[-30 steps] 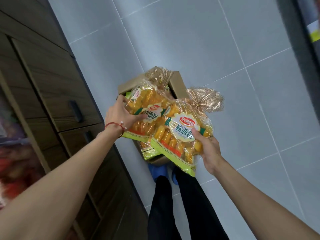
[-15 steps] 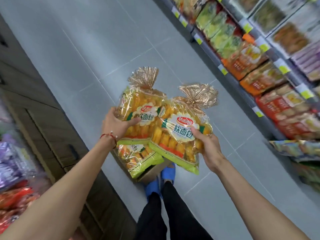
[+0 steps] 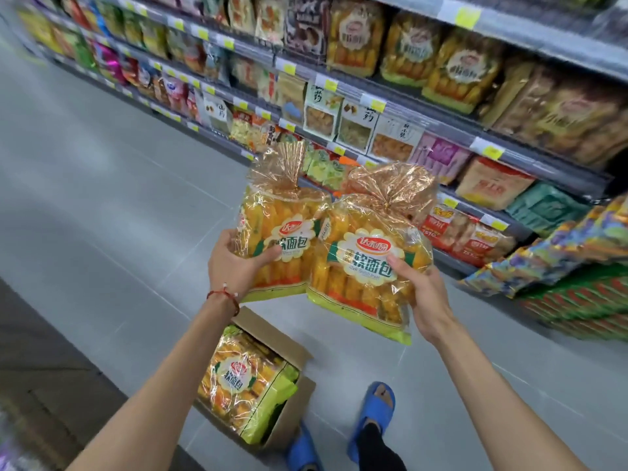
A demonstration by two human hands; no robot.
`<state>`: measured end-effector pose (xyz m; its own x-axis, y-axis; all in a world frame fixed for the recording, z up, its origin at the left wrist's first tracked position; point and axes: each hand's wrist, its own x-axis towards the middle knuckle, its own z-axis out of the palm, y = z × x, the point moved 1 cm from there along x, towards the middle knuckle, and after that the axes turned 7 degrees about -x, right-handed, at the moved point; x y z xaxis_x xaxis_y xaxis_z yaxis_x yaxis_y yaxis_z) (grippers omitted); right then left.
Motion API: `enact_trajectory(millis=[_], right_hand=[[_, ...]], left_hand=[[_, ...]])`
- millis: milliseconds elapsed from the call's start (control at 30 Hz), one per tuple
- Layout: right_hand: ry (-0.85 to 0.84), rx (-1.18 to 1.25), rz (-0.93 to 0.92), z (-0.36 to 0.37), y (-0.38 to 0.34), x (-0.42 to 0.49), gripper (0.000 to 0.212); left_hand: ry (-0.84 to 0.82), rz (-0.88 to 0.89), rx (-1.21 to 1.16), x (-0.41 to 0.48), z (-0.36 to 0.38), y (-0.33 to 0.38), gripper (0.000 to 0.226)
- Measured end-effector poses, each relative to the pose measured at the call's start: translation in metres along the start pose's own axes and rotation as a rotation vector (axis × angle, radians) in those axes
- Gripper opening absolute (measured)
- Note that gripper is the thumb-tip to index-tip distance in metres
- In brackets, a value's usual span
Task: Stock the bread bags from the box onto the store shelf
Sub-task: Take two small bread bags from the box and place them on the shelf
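A cardboard box [image 3: 272, 331] stood open, and a third bread bag [image 3: 238, 382] was laid flat inside it, label up. Above the box, two clear bags of yellow rolls, gathered at the top into crinkled gold frills, were held upright side by side with edges overlapping. The first bread bag [image 3: 282, 239] was gripped by the left hand [image 3: 234, 266], the second bread bag [image 3: 367, 266] by the right hand [image 3: 424, 297]. Beyond the box, the store shelf [image 3: 509, 154] was seen fully packed, with matching bags [image 3: 411, 52] lined on an upper tier.
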<state>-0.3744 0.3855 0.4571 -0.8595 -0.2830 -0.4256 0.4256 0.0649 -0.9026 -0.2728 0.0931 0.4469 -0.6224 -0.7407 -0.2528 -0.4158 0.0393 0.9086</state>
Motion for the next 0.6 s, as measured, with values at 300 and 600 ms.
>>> enact_trajectory(millis=[300, 600], right_hand=[[0.08, 0.003, -0.117, -0.113, -0.08, 0.051, 0.027], [0.086, -0.027, -0.137, -0.187, -0.133, 0.129, 0.048]], left_hand=[[-0.083, 0.14, -0.033, 0.007, 0.129, 0.112, 0.063], [-0.113, 0.15, -0.097, 0.048, 0.223, 0.171, 0.081]])
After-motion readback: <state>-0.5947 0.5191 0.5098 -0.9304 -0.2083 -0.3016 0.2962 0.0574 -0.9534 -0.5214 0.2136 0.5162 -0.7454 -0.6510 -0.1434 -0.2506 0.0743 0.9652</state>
